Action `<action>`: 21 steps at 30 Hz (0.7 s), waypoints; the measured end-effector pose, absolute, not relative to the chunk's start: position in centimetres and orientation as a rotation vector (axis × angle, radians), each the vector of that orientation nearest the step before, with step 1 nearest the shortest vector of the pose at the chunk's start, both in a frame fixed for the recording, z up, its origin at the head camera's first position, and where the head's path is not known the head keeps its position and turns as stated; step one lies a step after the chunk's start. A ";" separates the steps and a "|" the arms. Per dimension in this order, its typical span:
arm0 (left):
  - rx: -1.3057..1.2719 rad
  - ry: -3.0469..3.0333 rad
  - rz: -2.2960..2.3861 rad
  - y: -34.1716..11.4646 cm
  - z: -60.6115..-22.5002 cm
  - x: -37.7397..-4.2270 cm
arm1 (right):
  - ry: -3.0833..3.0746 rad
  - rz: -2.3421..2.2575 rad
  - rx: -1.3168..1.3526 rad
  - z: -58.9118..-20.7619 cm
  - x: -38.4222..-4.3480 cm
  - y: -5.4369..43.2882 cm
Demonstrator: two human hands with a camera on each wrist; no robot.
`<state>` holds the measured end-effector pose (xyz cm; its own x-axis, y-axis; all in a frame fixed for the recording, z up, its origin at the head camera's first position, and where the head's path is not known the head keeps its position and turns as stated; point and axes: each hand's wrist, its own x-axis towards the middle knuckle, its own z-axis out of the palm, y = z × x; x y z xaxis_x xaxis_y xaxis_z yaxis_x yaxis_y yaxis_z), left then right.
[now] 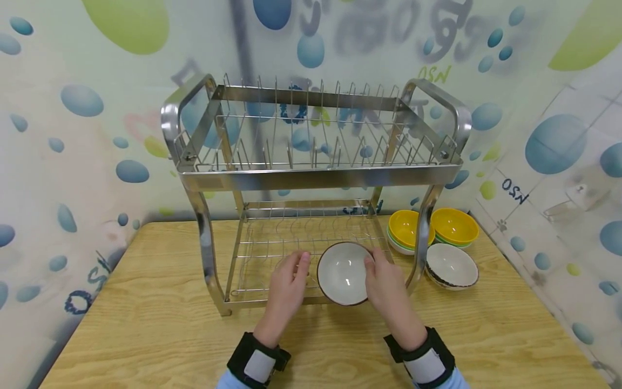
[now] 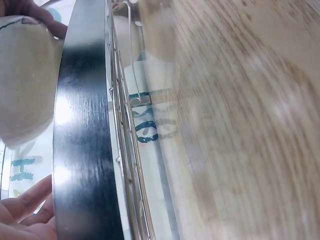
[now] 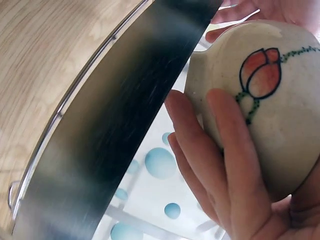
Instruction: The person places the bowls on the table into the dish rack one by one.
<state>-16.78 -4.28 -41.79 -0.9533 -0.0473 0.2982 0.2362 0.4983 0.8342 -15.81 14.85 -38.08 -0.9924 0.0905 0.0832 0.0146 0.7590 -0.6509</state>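
My right hand (image 1: 387,282) grips the right side of a white bowl (image 1: 343,273) with a dark brown rim, thumb at the rim and fingers along the outside. In the right wrist view a red tulip-like flower (image 3: 262,74) decorates the outer wall. The bowl overlaps the front of the rack's lower shelf (image 1: 272,248) in the head view, its inside facing me. Just left of the bowl, my left hand (image 1: 285,286) holds nothing, its fingers loosely bent and apart from the bowl. In the left wrist view, the shelf's metal bar partly hides this hand (image 2: 27,212).
The two-tier metal dish rack (image 1: 316,179) stands on a wooden table (image 1: 146,324) against a patterned wall. Wire dividers line its upper tier. By its right leg are two stacks topped by yellow bowls (image 1: 454,226) and a white bowl (image 1: 452,265) with a dark rim.
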 end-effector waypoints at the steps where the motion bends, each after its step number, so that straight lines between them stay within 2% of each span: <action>1: -0.158 -2.465 -1.437 -4.3 -41.8 -16.8 | -2.840 1.048 -0.083 -38.0 -15.8 14.7; 21: -0.172 -2.423 -1.533 -4.3 -42.1 -16.8 | -2.792 1.224 0.018 -38.3 -15.9 12.6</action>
<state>-16.77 -4.28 -42.14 -0.9569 -0.0430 0.2872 0.2411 0.4333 0.8684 -15.93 12.60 -38.27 -0.9956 0.0265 0.0903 -0.0485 0.6783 -0.7332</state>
